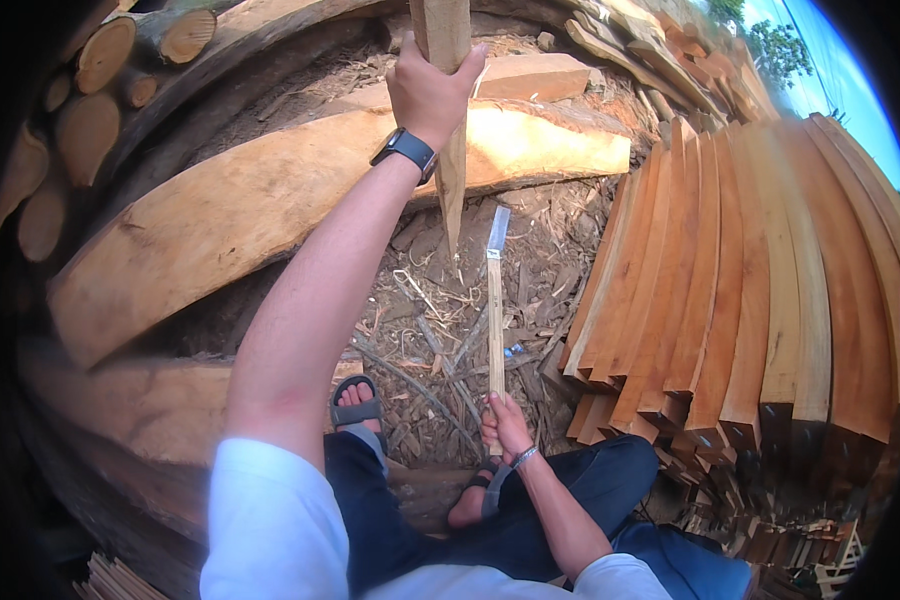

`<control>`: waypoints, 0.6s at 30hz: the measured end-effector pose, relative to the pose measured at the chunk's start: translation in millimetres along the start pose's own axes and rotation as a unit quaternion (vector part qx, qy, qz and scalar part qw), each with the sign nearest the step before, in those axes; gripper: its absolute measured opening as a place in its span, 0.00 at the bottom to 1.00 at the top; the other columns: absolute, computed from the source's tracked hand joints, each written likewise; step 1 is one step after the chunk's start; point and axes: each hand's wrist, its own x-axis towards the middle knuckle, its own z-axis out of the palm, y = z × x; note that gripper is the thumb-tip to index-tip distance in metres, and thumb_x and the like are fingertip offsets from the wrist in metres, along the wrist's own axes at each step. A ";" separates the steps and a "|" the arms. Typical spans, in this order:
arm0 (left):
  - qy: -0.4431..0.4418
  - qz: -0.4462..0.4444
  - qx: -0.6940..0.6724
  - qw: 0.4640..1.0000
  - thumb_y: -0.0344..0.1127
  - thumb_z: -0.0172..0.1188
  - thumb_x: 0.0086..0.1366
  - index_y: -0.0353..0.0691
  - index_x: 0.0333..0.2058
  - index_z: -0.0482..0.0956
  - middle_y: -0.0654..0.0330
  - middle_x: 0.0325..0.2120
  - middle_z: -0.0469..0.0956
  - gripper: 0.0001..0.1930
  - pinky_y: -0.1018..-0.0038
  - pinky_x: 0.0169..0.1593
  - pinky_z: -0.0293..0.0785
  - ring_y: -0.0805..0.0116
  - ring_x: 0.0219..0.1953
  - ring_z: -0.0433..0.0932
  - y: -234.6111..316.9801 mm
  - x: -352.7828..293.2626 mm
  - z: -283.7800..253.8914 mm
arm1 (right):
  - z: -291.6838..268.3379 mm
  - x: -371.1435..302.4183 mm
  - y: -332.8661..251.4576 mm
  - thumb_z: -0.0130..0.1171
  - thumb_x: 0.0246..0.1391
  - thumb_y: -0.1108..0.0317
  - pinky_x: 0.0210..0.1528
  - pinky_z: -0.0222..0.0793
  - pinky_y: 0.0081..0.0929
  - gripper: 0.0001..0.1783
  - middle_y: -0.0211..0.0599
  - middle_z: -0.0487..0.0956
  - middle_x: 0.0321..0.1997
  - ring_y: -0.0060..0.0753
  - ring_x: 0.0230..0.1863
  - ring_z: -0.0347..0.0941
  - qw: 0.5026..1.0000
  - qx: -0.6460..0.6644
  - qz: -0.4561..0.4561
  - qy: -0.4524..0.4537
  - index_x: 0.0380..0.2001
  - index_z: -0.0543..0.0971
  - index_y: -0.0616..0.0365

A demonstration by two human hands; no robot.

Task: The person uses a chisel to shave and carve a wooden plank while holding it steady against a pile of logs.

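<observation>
At the top centre, my left hand (430,95) is wrapped round an upright wooden stake (452,185). Its lower end narrows to a point just above the littered ground, or touching it; I cannot tell which. The stake's upper end runs out of the picture. Lower down, near my knee, my right hand (508,424) grips a tool (496,310) with a long, straight wooden handle. A narrow, shiny metal head (499,232) tops it, pointing away from me beside the stake's tip. The exact kind of tool does not show.
A thick slab of wood (240,205) lies across behind the stake. Stacked sawn boards (710,280) rise on the right. Cut logs (88,135) are piled at the far left. Bark and chips cover the ground (440,340) by my sandalled feet, with another timber (170,400) at left.
</observation>
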 end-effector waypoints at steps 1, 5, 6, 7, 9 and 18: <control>0.000 0.002 0.002 1.000 0.52 0.72 0.51 0.31 0.37 0.76 0.46 0.28 0.83 0.28 0.63 0.37 0.82 0.51 0.32 0.85 -0.7 -0.6 0.4 | 0.1 -0.4 1.3 0.46 0.69 0.51 0.13 0.54 0.22 0.14 0.22 0.57 0.16 0.17 0.12 0.52 1.000 -0.001 -0.005 0.006 0.39 0.66 0.49; -0.001 0.000 -0.001 1.000 0.52 0.72 0.51 0.31 0.37 0.76 0.46 0.28 0.83 0.28 0.63 0.37 0.82 0.52 0.31 0.85 0.4 -0.4 0.4 | 8.3 -3.8 -0.5 0.45 0.70 0.52 0.12 0.52 0.21 0.14 0.22 0.57 0.16 0.17 0.11 0.52 0.999 -0.010 -0.027 0.028 0.37 0.66 0.49; -0.005 -0.002 0.000 1.000 0.52 0.72 0.51 0.31 0.37 0.76 0.46 0.28 0.83 0.28 0.63 0.37 0.82 0.52 0.31 0.85 2.0 -0.7 0.1 | 9.4 -4.5 -1.1 0.45 0.70 0.52 0.12 0.53 0.21 0.14 0.22 0.58 0.16 0.18 0.11 0.52 0.999 -0.013 -0.033 0.035 0.37 0.66 0.50; -0.008 -0.004 0.000 1.000 0.52 0.72 0.51 0.32 0.37 0.76 0.47 0.28 0.83 0.28 0.63 0.37 0.82 0.52 0.31 0.85 3.3 -0.6 -0.6 | 9.5 -4.2 -1.0 0.45 0.70 0.52 0.12 0.53 0.21 0.14 0.23 0.58 0.15 0.18 0.11 0.53 0.998 -0.022 -0.043 0.037 0.36 0.66 0.50; -0.003 0.002 0.006 1.000 0.52 0.72 0.51 0.32 0.37 0.76 0.46 0.28 0.83 0.28 0.63 0.37 0.82 0.52 0.31 0.85 2.0 -0.4 0.0 | 8.7 -3.0 0.5 0.45 0.70 0.52 0.12 0.55 0.22 0.14 0.24 0.59 0.15 0.19 0.10 0.54 0.996 -0.039 -0.064 0.044 0.36 0.66 0.50; 0.003 0.007 0.008 1.000 0.53 0.72 0.51 0.31 0.37 0.76 0.46 0.28 0.83 0.29 0.63 0.38 0.81 0.51 0.32 0.85 -5.8 0.8 0.7 | 8.5 0.0 3.6 0.44 0.70 0.51 0.11 0.56 0.22 0.16 0.25 0.61 0.15 0.19 0.10 0.56 0.993 -0.065 -0.091 0.047 0.36 0.65 0.51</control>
